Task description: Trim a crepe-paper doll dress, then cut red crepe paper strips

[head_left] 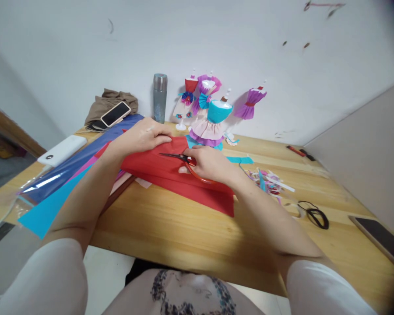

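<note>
A sheet of red crepe paper (197,192) lies across the wooden table in front of me, with folds along its length. My left hand (147,135) rests flat on its upper left part, fingers stretched out. In my right hand (206,162) is a pair of scissors (175,155) with red handles and dark blades, which point left over the red paper. The blades look closed together. Under the red paper and my left forearm are blue paper (52,201), dark blue paper (82,151) and some pink strips.
Behind stand several small dress forms in paper dresses, one turquoise (219,113), and a grey thermos (160,98). Paper scraps (267,181), a black hair tie (318,218) and a phone (381,238) lie right. Left are another phone (116,114), brown cloth (107,103) and a white power bank (62,149).
</note>
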Action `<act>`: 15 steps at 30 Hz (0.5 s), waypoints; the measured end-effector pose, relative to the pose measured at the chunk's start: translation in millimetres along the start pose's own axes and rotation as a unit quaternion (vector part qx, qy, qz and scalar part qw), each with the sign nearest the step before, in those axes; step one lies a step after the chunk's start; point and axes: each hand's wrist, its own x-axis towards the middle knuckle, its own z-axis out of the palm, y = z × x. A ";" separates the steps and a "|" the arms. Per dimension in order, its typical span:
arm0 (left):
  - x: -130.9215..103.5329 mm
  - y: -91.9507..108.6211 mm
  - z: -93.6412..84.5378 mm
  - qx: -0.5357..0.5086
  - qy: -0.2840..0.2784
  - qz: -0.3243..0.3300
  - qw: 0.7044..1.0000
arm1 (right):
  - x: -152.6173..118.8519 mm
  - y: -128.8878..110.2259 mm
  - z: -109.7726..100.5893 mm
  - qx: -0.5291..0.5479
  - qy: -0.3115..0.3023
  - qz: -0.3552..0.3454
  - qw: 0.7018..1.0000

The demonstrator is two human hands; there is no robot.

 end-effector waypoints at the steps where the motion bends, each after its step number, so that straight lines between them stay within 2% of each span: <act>1: 0.0 -0.2 0.0 -0.001 0.003 -0.001 1.000 | 0.0 -0.5 0.1 0.001 0.001 0.003 1.000; 15: -0.1 -5.0 -0.2 -0.008 0.018 0.011 1.000 | 0.5 -0.8 1.1 -0.021 0.008 0.008 1.000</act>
